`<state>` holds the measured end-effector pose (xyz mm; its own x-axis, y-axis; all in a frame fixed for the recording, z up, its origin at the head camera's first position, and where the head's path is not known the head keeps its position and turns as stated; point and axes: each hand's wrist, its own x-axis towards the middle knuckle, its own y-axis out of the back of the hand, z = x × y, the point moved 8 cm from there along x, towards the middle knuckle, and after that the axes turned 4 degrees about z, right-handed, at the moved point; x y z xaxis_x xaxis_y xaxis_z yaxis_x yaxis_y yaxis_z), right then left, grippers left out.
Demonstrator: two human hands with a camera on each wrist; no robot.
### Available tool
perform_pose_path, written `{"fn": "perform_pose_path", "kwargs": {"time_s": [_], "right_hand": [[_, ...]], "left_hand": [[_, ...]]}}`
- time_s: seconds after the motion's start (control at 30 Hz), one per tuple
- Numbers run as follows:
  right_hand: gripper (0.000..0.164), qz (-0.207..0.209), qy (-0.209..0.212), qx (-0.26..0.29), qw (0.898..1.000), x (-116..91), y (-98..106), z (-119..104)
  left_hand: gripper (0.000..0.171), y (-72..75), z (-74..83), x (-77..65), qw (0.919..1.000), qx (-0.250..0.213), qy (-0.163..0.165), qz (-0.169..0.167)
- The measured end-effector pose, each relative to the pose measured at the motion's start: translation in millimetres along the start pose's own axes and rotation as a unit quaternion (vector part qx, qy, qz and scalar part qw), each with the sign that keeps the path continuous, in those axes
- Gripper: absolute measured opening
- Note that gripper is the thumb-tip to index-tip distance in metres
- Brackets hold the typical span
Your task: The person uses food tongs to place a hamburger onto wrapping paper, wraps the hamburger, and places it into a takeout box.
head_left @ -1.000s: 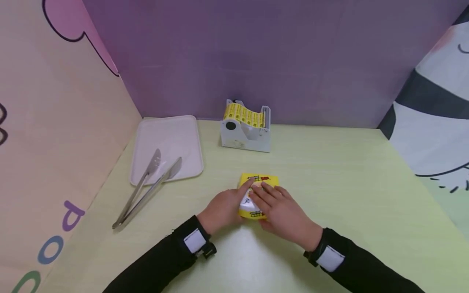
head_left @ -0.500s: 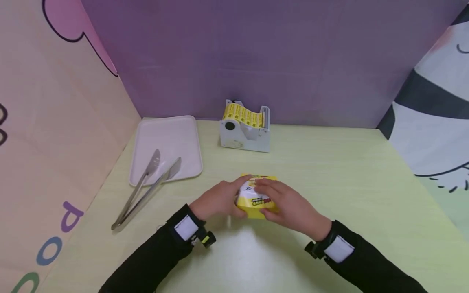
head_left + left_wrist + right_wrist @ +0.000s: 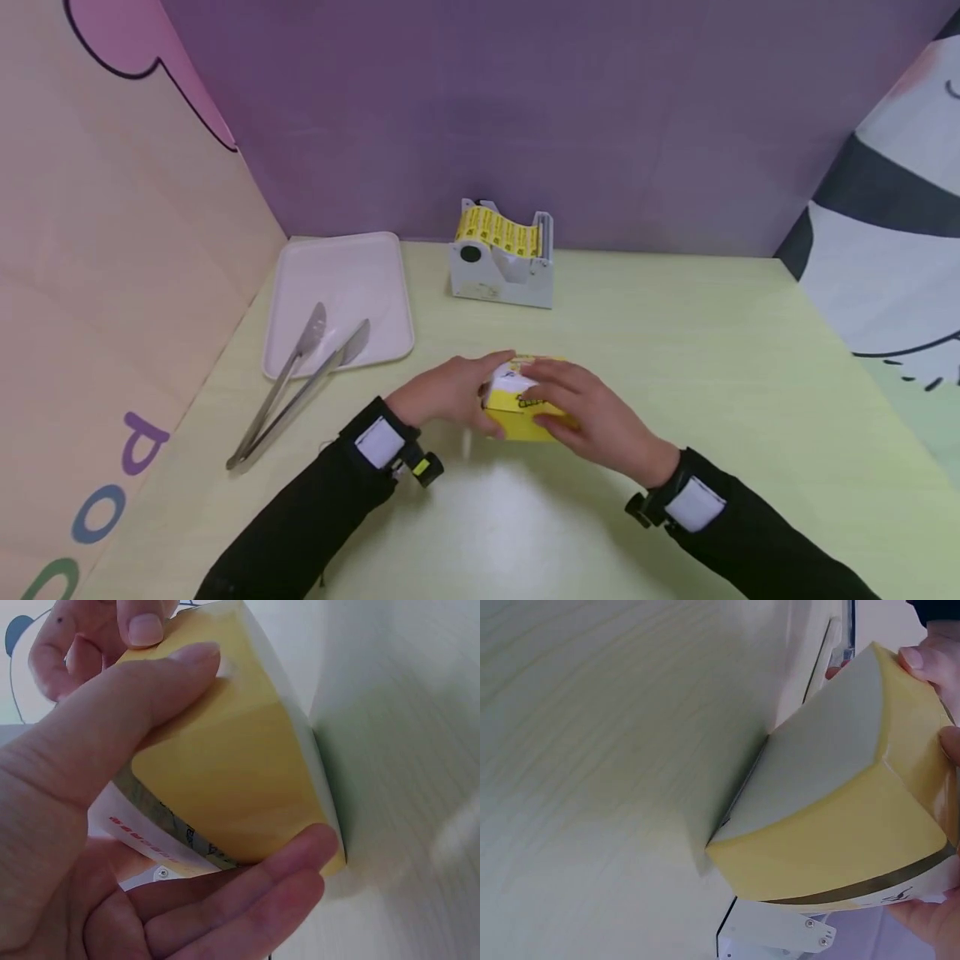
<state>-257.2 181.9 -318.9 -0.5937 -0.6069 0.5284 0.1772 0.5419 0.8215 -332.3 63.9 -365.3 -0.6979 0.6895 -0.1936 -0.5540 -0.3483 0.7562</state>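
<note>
A small yellow-and-white cardboard food box (image 3: 517, 426) is tilted, its front end raised and its pale underside facing the table in the right wrist view. My left hand (image 3: 450, 396) grips its left side, with the thumb on the yellow wall and the fingers along another side in the left wrist view. From the right, my right hand (image 3: 603, 425) holds the box with curled fingers over the top and the thumb at the front. A dark gap shows beneath the lid edge of the box (image 3: 832, 844) in the right wrist view.
Behind the box stands a grey label dispenser (image 3: 501, 275) with a roll of yellow stickers (image 3: 498, 232). Metal tongs (image 3: 279, 400) lean on a white tray (image 3: 375, 275) at the back left. A purple wall (image 3: 480, 117) closes the table's back.
The right hand has gone from flat fingers on the box top to a curled grip at its right side. The box has tipped up, so its yellow front wall now shows.
</note>
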Motion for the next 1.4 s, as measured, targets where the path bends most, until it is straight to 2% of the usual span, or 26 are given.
{"fn": "perform_pose_path", "kwargs": {"time_s": [0.27, 0.4, 0.57, 0.63, 0.8, 0.97, 1.07, 1.23, 1.33, 1.4], "right_hand": [[0.039, 0.027, 0.060, -0.032, 0.997, -3, 4, -2], [0.055, 0.002, 0.088, -0.086, 0.992, -8, 3, -2], [0.071, -0.026, 0.125, -0.158, 0.979, -13, -1, -3], [0.069, -0.030, 0.136, -0.171, 0.975, -14, -2, -4], [0.049, -0.025, 0.163, -0.187, 0.968, -15, -2, -5], [0.054, -0.021, 0.181, -0.215, 0.960, -14, -2, -7], [0.050, -0.025, 0.178, -0.214, 0.960, -14, -2, -6], [0.084, -0.030, 0.156, -0.195, 0.968, -14, -3, -3], [0.088, -0.024, 0.142, -0.184, 0.972, -13, -2, -1], [0.089, -0.019, 0.134, -0.173, 0.976, -11, 0, 1]], "left_hand": [[0.105, 4.0, 1.1, 5.0, 0.9999, -0.001, 0.001, -0.014], [0.104, 4.6, -1.1, 8.3, 0.9998, 0.004, 0.005, -0.020], [0.103, 5.7, -3.0, 10.4, 0.9993, -0.001, 0.017, -0.033], [0.103, 5.6, -3.6, 10.9, 0.9991, -0.004, 0.021, -0.038], [0.104, 5.7, -3.8, 12.9, 0.9989, -0.005, 0.020, -0.042], [0.106, 6.5, -3.3, 14.5, 0.9986, 0.001, 0.018, -0.050], [0.106, 7.3, -2.5, 14.7, 0.9981, 0.005, 0.019, -0.058], [0.106, 9.0, -2.3, 13.7, 0.9977, -0.002, 0.024, -0.063], [0.108, 9.0, -5.1, 11.7, 0.9977, -0.007, 0.040, -0.055], [0.114, 10.4, -6.5, 8.9, 0.9981, 0.013, 0.051, -0.033]]}}
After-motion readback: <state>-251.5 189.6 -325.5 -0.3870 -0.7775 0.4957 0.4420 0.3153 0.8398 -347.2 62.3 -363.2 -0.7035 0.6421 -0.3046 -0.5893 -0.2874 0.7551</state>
